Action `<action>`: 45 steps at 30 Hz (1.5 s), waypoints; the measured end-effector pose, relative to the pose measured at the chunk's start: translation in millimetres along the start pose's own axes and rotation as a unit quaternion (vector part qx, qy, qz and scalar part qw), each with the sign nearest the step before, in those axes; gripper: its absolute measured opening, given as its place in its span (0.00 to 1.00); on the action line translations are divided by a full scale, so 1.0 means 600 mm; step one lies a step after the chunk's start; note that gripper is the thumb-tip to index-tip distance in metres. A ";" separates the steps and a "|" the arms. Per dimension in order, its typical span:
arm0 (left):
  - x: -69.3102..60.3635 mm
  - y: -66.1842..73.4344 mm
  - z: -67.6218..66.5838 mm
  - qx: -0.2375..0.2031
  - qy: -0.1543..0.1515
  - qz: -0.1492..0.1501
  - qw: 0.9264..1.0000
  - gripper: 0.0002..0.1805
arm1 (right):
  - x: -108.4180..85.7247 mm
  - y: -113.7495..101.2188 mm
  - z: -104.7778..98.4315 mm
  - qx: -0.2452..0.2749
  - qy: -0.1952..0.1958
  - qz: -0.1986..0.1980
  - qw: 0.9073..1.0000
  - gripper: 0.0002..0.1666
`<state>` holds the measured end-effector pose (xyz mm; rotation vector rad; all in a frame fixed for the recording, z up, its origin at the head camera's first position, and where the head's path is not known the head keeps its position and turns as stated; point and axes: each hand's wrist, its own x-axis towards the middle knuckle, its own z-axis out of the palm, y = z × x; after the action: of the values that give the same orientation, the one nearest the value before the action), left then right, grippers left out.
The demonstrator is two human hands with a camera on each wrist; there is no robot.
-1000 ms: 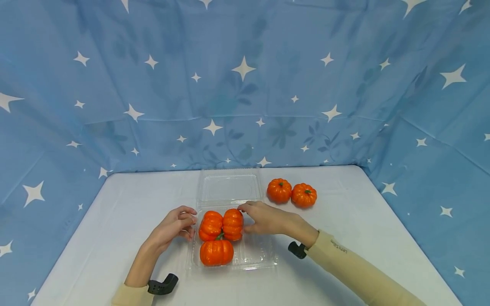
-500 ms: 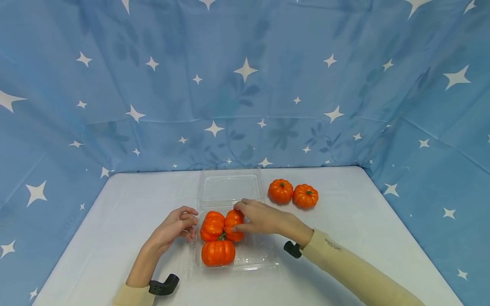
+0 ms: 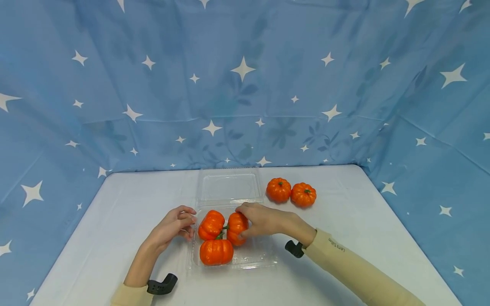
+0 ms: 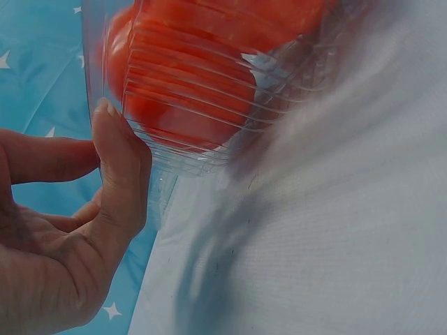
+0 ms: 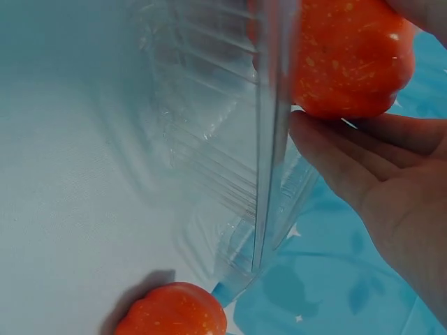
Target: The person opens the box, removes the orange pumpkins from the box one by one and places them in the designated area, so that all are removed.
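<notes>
A clear plastic clamshell container [image 3: 252,255] lies on the table with its lid laid back. My right hand [image 3: 264,219] grips an orange toy pumpkin [image 3: 236,227] in its right part, fingers behind and thumb in front; this pumpkin [image 5: 349,59] also shows between the fingers in the right wrist view. Beside it are a tilted pumpkin [image 3: 212,225] at the left and another pumpkin [image 3: 216,252] at the front, both on their sides. With thumb and fingertips, my left hand [image 3: 174,227] pinches the container's left rim, as the left wrist view shows at the container wall [image 4: 188,91].
Two more pumpkins, one [image 3: 278,190] and its neighbour [image 3: 303,194], sit upright right of the lid [image 3: 229,187]. A white cloth covers the table [image 3: 325,255]. A blue star-patterned curtain [image 3: 245,93] hangs behind and at the sides.
My right hand has taken hold of the right pumpkin and shifted it slightly right, turning its stem toward the left one. The left hand stays at the rim.
</notes>
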<state>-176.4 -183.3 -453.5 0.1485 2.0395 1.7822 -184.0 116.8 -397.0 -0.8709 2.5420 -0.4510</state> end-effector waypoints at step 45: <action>0.000 -0.006 -0.002 0.001 -0.002 0.000 1.000 0.20 | -0.023 0.009 0.006 0.031 -0.040 -0.005 0.999 0.42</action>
<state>-176.4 -185.2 -456.7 0.1526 2.0387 1.7767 -175.1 128.8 -398.7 -0.8629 2.4387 -0.4844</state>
